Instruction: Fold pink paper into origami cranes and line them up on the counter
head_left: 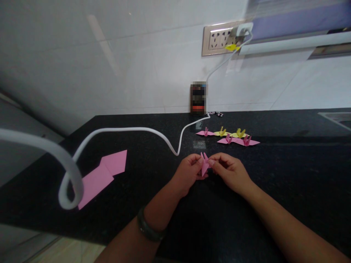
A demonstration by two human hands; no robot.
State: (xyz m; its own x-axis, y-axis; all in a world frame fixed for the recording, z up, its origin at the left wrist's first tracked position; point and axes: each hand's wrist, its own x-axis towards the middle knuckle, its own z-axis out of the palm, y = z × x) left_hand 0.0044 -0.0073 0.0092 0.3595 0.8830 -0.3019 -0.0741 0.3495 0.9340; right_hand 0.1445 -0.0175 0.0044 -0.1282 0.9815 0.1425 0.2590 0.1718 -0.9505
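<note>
My left hand [189, 171] and my right hand [229, 170] meet over the black counter [287, 182], both pinching a small pink folded paper figure [204, 165] held between their fingertips. The left pinches its left side, the right its right side. A dark bangle [148, 228] circles my left wrist. Behind the hands lies a row of finished folded paper figures: pink ones [205, 133] [246, 141] and yellow ones [222, 132] [240, 133].
Two pink paper squares [102, 177] lie overlapping at the counter's left. A white cable [131, 129] runs from a wall socket [219, 39] across the counter and loops close to the camera. A small dark device [198, 98] leans against the tiled wall.
</note>
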